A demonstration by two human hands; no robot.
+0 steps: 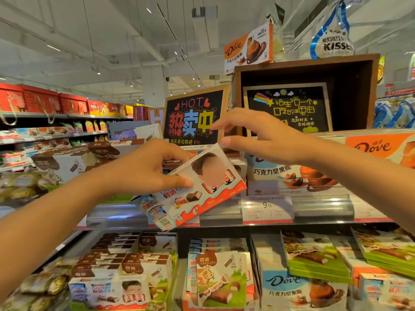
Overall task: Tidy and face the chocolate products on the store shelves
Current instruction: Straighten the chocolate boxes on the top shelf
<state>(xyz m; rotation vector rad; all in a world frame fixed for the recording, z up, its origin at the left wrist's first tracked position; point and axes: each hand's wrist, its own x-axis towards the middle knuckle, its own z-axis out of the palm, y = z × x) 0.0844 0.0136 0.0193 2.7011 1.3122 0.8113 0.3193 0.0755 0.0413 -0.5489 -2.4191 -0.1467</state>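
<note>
Left hand (143,169) fingers (177,182) pinch the tilted Kinder box (197,194) (thumb on its front); right hand (265,135) fingers, loosely spread, touch its top corner.

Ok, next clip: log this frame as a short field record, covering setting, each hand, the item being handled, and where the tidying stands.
setting: store chocolate shelves, chalkboard "HOT" sign behind
left hand: grips the white-and-red Kinder chocolate box by its left side
right hand: fingers spread, fingertips at the box's top corner
box: tilted, lifted in front of the upper shelf's price rail
neighbour: white Dove nut chocolate box standing to the right
status: box not yet set in place
</note>
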